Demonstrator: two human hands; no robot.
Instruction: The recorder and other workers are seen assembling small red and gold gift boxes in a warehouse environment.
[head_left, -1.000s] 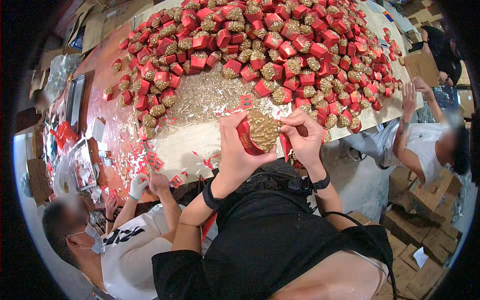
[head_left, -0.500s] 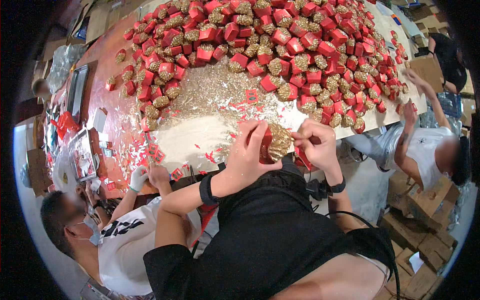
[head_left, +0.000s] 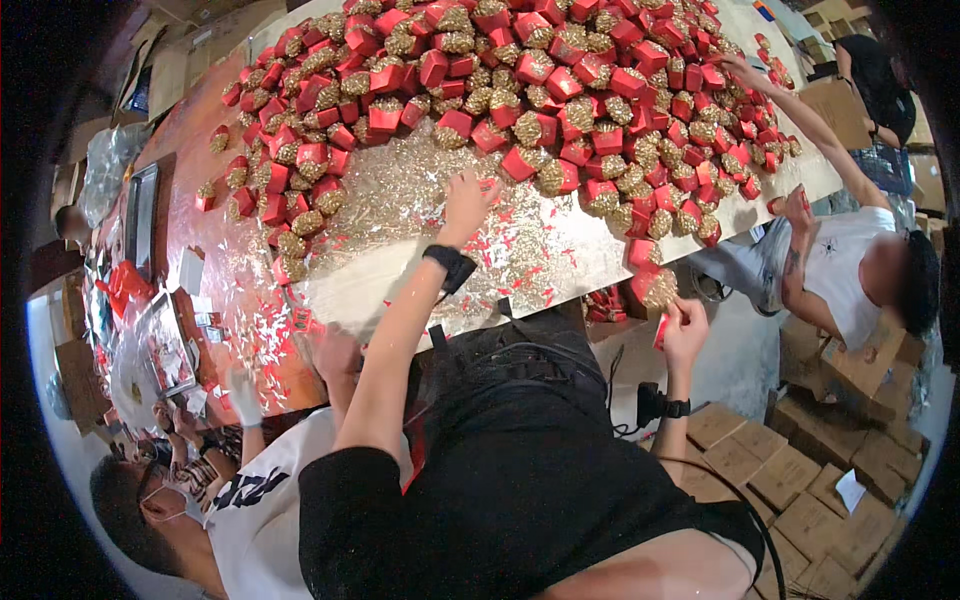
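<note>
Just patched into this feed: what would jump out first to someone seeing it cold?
A huge heap of small red boxes stuffed with gold shreds covers the far half of the long table. Loose gold shreds lie in front of it, where the left hand reaches. The right hand holds one filled red box at the table's near edge.

Red boxes [head_left: 540, 70]: too many to count

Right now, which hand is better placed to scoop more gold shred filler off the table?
Left. The left hand is stretched over the loose gold shred on the table. The right hand is off the table edge, holding a red box.
</note>
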